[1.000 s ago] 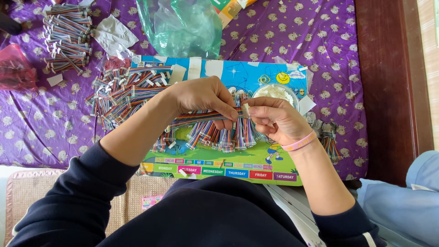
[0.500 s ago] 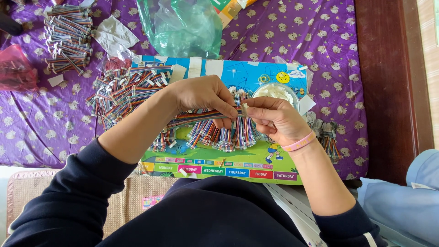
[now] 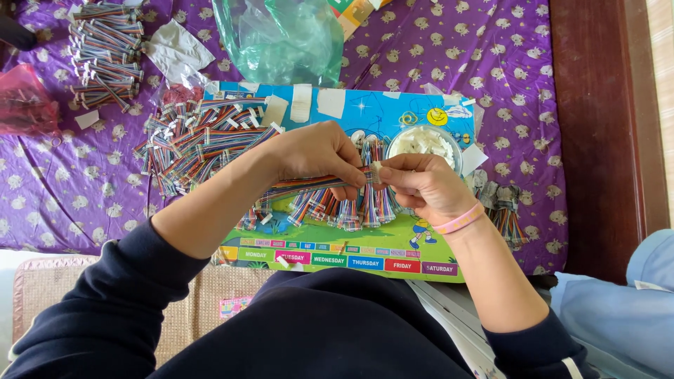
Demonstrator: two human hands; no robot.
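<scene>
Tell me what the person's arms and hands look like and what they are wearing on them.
Both hands are bare, with no gloves. The left hand and right hand come out of dark navy long sleeves pushed up towards the elbows, so the forearms show. A thin pink wristband circles the right wrist. No rings or watch are visible.

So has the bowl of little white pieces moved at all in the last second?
No. The clear bowl of white pieces still sits on the colourful board's upper right, just below the smiling sun picture, behind the right hand.
</scene>
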